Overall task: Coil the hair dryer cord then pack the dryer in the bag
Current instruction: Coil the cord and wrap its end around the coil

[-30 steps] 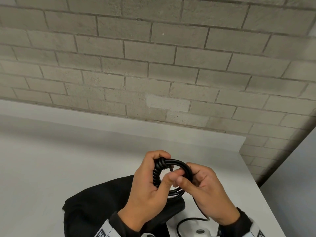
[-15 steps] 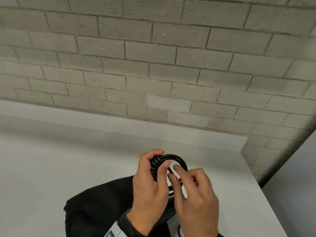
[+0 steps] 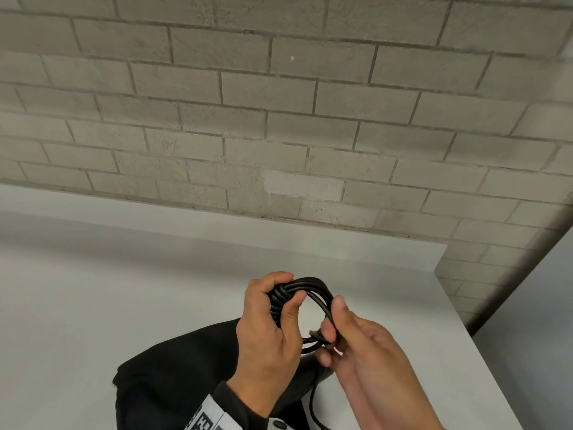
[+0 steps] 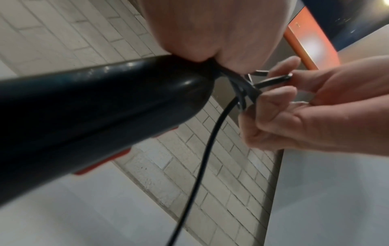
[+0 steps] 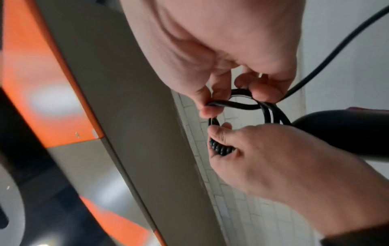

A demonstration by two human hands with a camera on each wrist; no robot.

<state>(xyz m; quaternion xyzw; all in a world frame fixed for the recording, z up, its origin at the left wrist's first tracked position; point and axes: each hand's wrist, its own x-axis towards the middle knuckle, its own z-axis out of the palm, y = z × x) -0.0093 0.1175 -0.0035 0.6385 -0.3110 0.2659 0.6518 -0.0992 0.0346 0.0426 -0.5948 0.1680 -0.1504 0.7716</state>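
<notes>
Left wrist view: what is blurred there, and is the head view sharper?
Left wrist view: the black dryer body is close and soft with glare spots, the left hand blurred. Head view: sharper; the coiled cord and brick wall read clearly.

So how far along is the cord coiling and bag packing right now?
Mostly coiled: the black rubber cord sits in several loops in the left hand. In hand: the right hand pinches one strand near the loops; a loose length hangs down. Left: finishing the coil and packing the dryer; the black fabric bag lies on the white table.
</notes>
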